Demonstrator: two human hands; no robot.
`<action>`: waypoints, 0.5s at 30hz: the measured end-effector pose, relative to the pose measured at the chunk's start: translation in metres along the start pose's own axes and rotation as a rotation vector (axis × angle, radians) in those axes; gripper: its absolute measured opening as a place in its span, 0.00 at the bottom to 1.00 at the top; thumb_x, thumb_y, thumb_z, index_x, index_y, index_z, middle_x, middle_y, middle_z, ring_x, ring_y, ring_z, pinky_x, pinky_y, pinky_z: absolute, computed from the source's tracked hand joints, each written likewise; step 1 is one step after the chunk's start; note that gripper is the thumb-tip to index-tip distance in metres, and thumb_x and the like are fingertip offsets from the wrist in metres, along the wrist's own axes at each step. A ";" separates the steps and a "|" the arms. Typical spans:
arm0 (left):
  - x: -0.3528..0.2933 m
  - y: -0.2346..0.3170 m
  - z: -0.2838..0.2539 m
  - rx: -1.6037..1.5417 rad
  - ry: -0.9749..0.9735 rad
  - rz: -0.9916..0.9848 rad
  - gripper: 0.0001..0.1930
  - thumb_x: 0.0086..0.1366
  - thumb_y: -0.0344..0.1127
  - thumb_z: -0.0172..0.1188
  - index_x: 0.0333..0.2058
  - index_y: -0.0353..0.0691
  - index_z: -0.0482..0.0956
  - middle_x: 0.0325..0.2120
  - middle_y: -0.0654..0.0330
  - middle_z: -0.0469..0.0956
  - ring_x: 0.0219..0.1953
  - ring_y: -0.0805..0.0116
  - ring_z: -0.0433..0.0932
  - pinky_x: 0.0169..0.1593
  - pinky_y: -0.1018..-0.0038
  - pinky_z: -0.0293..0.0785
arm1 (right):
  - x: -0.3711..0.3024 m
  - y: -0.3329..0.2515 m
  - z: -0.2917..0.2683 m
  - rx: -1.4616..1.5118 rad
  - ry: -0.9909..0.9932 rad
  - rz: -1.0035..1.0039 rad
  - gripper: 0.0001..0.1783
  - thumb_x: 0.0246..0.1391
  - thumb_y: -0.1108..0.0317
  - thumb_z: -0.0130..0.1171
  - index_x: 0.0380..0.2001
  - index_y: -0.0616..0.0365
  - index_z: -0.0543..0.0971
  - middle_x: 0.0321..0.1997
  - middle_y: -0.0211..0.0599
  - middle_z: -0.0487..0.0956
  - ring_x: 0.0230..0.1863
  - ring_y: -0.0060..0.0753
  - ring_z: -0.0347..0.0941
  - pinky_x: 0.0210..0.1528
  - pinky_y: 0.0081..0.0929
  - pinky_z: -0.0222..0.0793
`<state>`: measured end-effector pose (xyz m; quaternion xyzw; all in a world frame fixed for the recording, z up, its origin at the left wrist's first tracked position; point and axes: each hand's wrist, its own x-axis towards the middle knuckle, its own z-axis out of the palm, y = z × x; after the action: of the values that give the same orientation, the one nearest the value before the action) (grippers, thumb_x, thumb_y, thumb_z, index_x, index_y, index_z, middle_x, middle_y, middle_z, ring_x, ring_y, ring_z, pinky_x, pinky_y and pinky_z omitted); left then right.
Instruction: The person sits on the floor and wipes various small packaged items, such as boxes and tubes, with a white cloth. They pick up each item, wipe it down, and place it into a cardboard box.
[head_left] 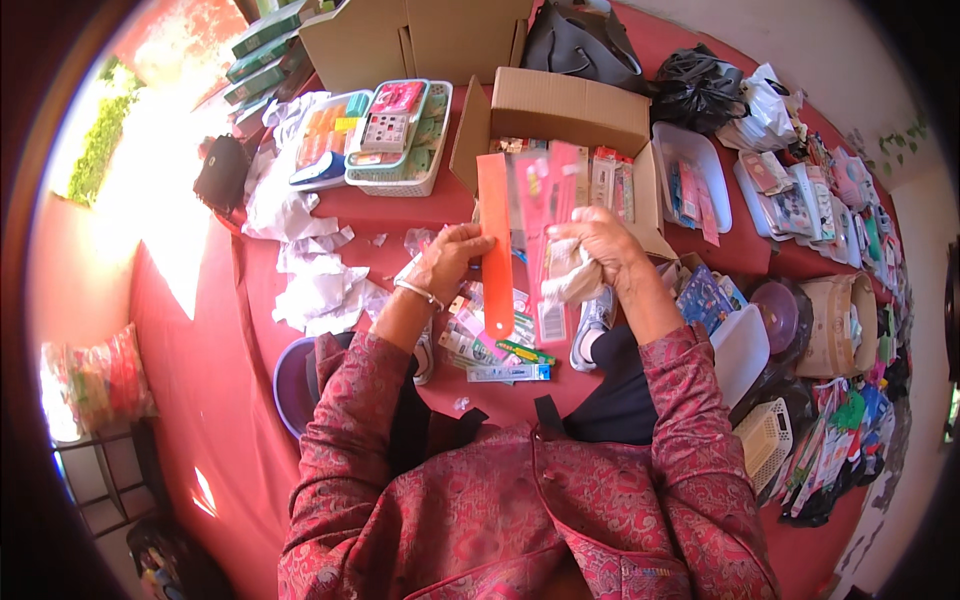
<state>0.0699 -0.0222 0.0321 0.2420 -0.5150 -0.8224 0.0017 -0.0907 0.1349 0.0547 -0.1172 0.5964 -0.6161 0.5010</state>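
My left hand grips a long orange flat strip held upright. My right hand holds a clear plastic packet with a pink card inside, and a crumpled white cloth is bunched under its palm. Both hands are in front of an open cardboard box that holds several upright packets. Below the hands, more small packets lie in a loose pile on the red cloth. A bangle circles my left wrist.
White baskets of packaged goods stand at the back left beside crumpled white paper. White trays, black bags, a round tan container and many packets fill the right side. A larger cardboard box stands at the back.
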 end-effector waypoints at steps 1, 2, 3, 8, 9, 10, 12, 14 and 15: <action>0.004 -0.001 -0.002 -0.049 0.003 -0.003 0.10 0.60 0.35 0.51 0.37 0.35 0.72 0.28 0.61 0.75 0.30 0.72 0.76 0.35 0.75 0.75 | -0.002 -0.004 -0.006 0.022 0.032 -0.007 0.06 0.42 0.76 0.58 0.27 0.66 0.74 0.24 0.39 0.76 0.21 0.29 0.74 0.21 0.26 0.72; 0.005 -0.002 -0.007 -0.107 -0.042 0.011 0.10 0.60 0.34 0.51 0.37 0.35 0.72 0.28 0.61 0.75 0.30 0.72 0.76 0.36 0.75 0.75 | -0.003 -0.008 -0.010 0.044 0.044 -0.039 0.07 0.42 0.76 0.57 0.28 0.65 0.73 0.23 0.39 0.76 0.21 0.29 0.74 0.23 0.26 0.73; 0.005 -0.004 -0.009 -0.117 -0.022 0.009 0.09 0.60 0.34 0.51 0.37 0.35 0.72 0.28 0.61 0.75 0.30 0.72 0.76 0.35 0.75 0.75 | -0.003 -0.008 -0.017 0.073 0.039 -0.029 0.06 0.42 0.76 0.57 0.27 0.64 0.73 0.23 0.38 0.76 0.21 0.29 0.74 0.24 0.26 0.73; 0.004 -0.003 -0.010 -0.225 -0.111 0.044 0.09 0.61 0.31 0.49 0.40 0.35 0.70 0.31 0.60 0.74 0.32 0.71 0.75 0.39 0.74 0.73 | -0.011 -0.013 -0.021 0.104 0.026 -0.055 0.05 0.44 0.75 0.58 0.26 0.62 0.73 0.22 0.34 0.76 0.21 0.26 0.73 0.24 0.22 0.71; 0.003 -0.003 -0.009 -0.245 -0.143 0.067 0.10 0.62 0.31 0.48 0.41 0.36 0.69 0.32 0.60 0.74 0.33 0.71 0.75 0.40 0.74 0.73 | -0.012 -0.013 -0.020 0.106 0.014 -0.065 0.05 0.44 0.75 0.58 0.26 0.62 0.73 0.22 0.34 0.76 0.21 0.25 0.73 0.25 0.22 0.71; 0.001 0.000 -0.007 -0.339 -0.193 0.082 0.11 0.62 0.29 0.47 0.43 0.36 0.68 0.31 0.60 0.73 0.35 0.71 0.74 0.42 0.72 0.72 | -0.012 -0.012 -0.019 0.091 -0.007 -0.063 0.04 0.44 0.74 0.58 0.26 0.61 0.73 0.23 0.34 0.76 0.21 0.24 0.73 0.25 0.21 0.71; 0.003 0.001 -0.009 -0.474 -0.260 0.102 0.11 0.61 0.29 0.47 0.43 0.36 0.67 0.30 0.61 0.72 0.34 0.71 0.73 0.42 0.71 0.71 | -0.012 -0.012 -0.015 0.084 -0.009 -0.069 0.04 0.44 0.74 0.58 0.26 0.61 0.73 0.22 0.34 0.76 0.21 0.24 0.73 0.25 0.21 0.71; -0.001 0.004 0.000 -0.549 -0.214 0.101 0.13 0.60 0.31 0.46 0.44 0.34 0.66 0.24 0.64 0.67 0.27 0.74 0.69 0.34 0.77 0.71 | -0.014 -0.014 -0.005 0.075 -0.002 -0.059 0.05 0.44 0.74 0.58 0.26 0.61 0.73 0.22 0.34 0.75 0.20 0.24 0.73 0.24 0.22 0.71; 0.000 0.004 -0.001 -0.610 -0.244 0.078 0.15 0.61 0.33 0.46 0.46 0.33 0.65 0.22 0.64 0.64 0.25 0.75 0.65 0.30 0.79 0.67 | -0.011 -0.011 -0.005 0.085 -0.006 -0.065 0.05 0.44 0.74 0.58 0.26 0.62 0.73 0.22 0.34 0.76 0.20 0.24 0.73 0.24 0.22 0.71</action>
<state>0.0699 -0.0251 0.0354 0.1101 -0.2504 -0.9609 0.0440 -0.0946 0.1444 0.0675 -0.1169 0.5640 -0.6565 0.4871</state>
